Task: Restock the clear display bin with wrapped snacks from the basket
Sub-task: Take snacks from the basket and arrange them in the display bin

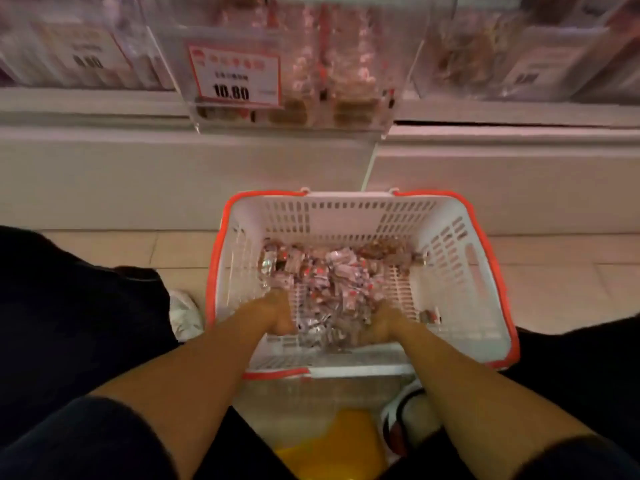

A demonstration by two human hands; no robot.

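Both hands are sunk into the pile of wrapped snacks (325, 292) in the basket. L hand (277, 315): fingers curled in toward the pile from its left edge, wrappers bunched against them; looks like a scooping hold on the snacks, though fingertips are buried and blurred. R hand (379, 323): same on the right edge of the pile, fingers curled in among the wrappers, tips hidden. Pile is pressed between the two hands at its near end.

Snacks: small silver/red/white foil packs, heaped approx. mid-floor of the basket, spreading toward the far wall; a browner batch is seen at the far right of the heap. One stray pack (431, 317) lies apart, near the right wall.

Basket (460, 258): white slotted plastic w/ orange rim, set on a tiled floor (571, 271), between the person's knees. Dark trousers are seen at left and right. One white shoe (183, 313) is just left of the basket, another shoe (405, 420) near its near-right corner. A yellow item (343, 441) sits at the near edge, below the basket; type cannot be told.

Clear display bin (346, 74): far side, above a white cabinet front (173, 168), projecting from a row of similar bins. Packs are stacked inside, contents blurred. A red-bordered price tag (235, 77) reading 10.80 is fixed on its front left.
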